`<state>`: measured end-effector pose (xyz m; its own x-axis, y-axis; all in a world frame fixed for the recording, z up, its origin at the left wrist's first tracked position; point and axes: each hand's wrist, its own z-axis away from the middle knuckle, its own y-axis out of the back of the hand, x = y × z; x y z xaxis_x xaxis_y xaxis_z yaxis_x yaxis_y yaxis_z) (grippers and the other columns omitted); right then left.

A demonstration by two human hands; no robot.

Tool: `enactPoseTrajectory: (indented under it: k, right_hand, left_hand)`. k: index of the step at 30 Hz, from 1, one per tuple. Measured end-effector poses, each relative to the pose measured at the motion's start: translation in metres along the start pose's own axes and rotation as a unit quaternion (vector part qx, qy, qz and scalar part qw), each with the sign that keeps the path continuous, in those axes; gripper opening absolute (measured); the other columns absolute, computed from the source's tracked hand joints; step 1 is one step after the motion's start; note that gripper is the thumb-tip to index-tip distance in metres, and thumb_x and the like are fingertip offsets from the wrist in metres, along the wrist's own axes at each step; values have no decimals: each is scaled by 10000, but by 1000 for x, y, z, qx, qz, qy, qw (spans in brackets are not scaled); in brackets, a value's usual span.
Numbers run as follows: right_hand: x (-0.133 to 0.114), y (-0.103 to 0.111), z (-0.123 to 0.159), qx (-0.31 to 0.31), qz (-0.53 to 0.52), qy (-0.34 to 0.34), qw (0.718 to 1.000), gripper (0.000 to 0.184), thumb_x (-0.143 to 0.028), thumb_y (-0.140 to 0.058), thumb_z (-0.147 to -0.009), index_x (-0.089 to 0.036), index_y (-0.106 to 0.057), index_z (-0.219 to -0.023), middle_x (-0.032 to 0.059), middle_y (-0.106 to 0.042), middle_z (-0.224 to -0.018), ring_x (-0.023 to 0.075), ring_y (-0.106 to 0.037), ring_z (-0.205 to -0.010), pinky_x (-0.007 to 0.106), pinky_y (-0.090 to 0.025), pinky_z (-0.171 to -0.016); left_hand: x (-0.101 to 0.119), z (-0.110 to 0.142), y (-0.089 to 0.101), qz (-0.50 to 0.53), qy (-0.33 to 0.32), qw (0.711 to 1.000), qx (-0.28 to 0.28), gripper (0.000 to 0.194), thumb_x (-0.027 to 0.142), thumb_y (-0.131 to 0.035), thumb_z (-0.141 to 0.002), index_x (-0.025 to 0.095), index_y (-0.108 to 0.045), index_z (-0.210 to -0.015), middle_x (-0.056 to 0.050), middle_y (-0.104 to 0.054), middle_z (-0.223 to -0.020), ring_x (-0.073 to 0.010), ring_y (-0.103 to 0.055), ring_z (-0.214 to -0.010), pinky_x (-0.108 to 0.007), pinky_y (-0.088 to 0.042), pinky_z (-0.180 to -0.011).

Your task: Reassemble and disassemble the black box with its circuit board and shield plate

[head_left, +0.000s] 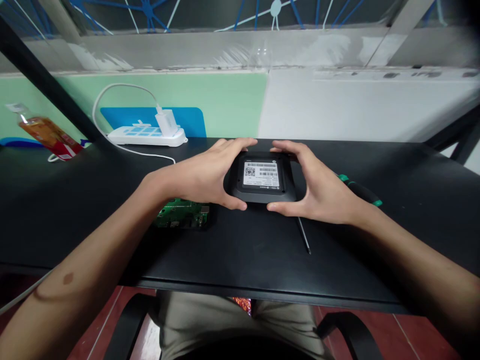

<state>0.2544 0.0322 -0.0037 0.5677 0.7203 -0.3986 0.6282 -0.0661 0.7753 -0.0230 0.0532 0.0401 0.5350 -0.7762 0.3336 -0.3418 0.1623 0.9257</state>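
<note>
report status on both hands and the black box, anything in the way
Left hand, right hand cupped around black box. Labelled side up. Green circuit board near the left, metal shaft and green-black handle near the right; none seems in the way.

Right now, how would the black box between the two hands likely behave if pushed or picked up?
The black box is probably stiff, since it looks hard-shelled and holds a crisp, squarish outline. Being broad and low, it seems unlikely to roll or tip. Its smooth-looking rim might be slightly slippery.
</note>
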Motion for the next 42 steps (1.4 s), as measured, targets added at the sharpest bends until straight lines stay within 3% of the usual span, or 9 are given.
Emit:
enactPoseTrajectory:
  k: [3, 9, 19, 24, 28, 35, 38, 42]
  right_hand:
    - [0, 0, 0, -23, 11, 1, 1000, 1150, -669, -838, -669, -198, -315, -1578, 203, -488, -1523, 405, -488, -1432, 650, -431, -1206]
    - [-1, 0, 0, -55, 16, -14, 998, 1122, -696, -827, -663, -229, -366, -1572, 189, -509, -1513, 404, -505, -1421, 654, -455, -1183]
    - [-2, -2, 0, -16, 3, -12, 1000, 1248, -691, -873, -592, -237, -291, -1599, 187, -522, -1518, 390, -576, -1353, 623, -484, -1160]
    - [-5, -6, -1, -4, 25, 17, 1000, 1277, -668, -875, -614, -261, -214, -1627, 182, -492, -1532, 398, -536, -1382, 632, -462, -1182]
    - [-9, -8, -1, -1, 17, 18, 1000, 1343, -667, -875, -619, -298, -97, -1650, 177, -451, -1556, 408, -505, -1412, 651, -424, -1216]
    - [-9, -8, 1, 7, 1, 10, 1000, 1399, -728, -868, -580, -397, -24, -1646, 119, -421, -1574, 415, -481, -1449, 676, -389, -1237]
    - [-8, -8, 0, 13, -28, 24, 999, 1444, -741, -878, -542, -370, -34, -1655, 129, -372, -1626, 418, -425, -1511, 663, -332, -1282]
    - [-8, -7, 0, 17, -74, 30, 997, 1481, -782, -830, -569, -342, 72, -1658, 162, -262, -1698, 380, -346, -1580, 631, -307, -1303]
  left_hand:
    - [-4, 2, -6, 34, 3, 999, 32, 1193, 564, -886, -642, 197, -244, -1577, -229, -450, -1543, -426, -442, -1464, -581, -444, -1163]
    - [-12, 7, -15, 77, 0, 995, 56, 1216, 560, -909, -607, 179, -224, -1536, -258, -429, -1525, -417, -425, -1487, -602, -414, -1203]
    - [2, 7, -13, 61, 20, 998, -1, 1173, 528, -855, -680, 194, -198, -1592, -228, -313, -1644, -453, -393, -1489, -607, -453, -1151]
    - [11, -5, -19, 50, -36, 998, 20, 1136, 473, -829, -703, 230, -199, -1617, -179, -314, -1678, -438, -319, -1545, -614, -296, -1259]
    - [15, -12, -19, 46, -59, 997, 19, 1142, 455, -824, -703, 217, -187, -1620, -174, -325, -1671, -413, -352, -1537, -568, -327, -1261]
    - [22, -15, -12, 19, -72, 997, 17, 1162, 428, -827, -695, 206, -182, -1635, -186, -307, -1680, -436, -333, -1529, -601, -313, -1232]
    - [24, -14, -11, 6, -66, 998, 18, 1154, 427, -844, -679, 245, -215, -1630, -167, -343, -1657, -442, -353, -1494, -629, -292, -1219]
    - [21, -10, -8, -9, -44, 999, -5, 1096, 441, -812, -718, 328, -237, -1643, -138, -468, -1511, -426, -409, -1385, -642, -355, -1156]
